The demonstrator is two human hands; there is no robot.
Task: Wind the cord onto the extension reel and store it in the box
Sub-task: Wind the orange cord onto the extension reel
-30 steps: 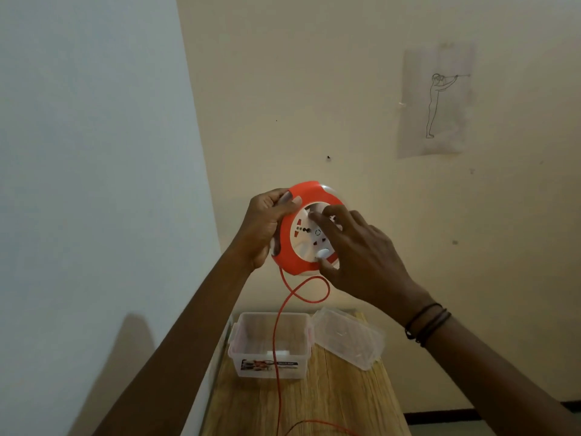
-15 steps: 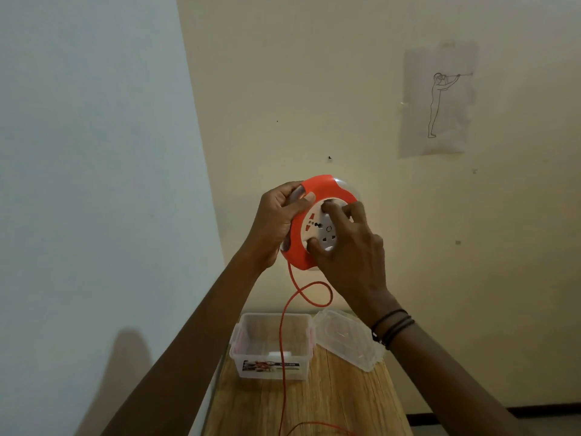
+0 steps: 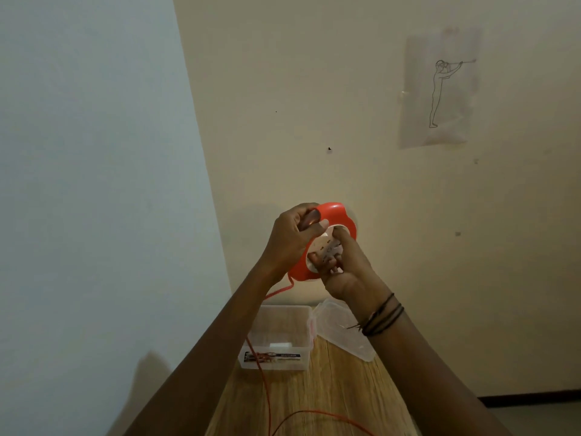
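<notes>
I hold a round orange extension reel (image 3: 341, 215) with a white socket face up in front of the wall. My left hand (image 3: 290, 237) grips its left rim and handle. My right hand (image 3: 342, 265) is turned palm up, fingers pressed on the white centre disc. A thin orange cord (image 3: 265, 382) hangs from the bottom of the reel, runs down past the clear plastic box (image 3: 276, 338) on the wooden table (image 3: 330, 388), and loops across the table's near end.
The box's clear lid (image 3: 342, 332) leans against the wall to the right of the box. The table stands in a corner between a pale blue wall on the left and a cream wall with a taped drawing (image 3: 440, 89).
My right hand has rotated on the white centre disc, from fingers on top to palm up. The hanging loop of cord below the reel has shortened.
</notes>
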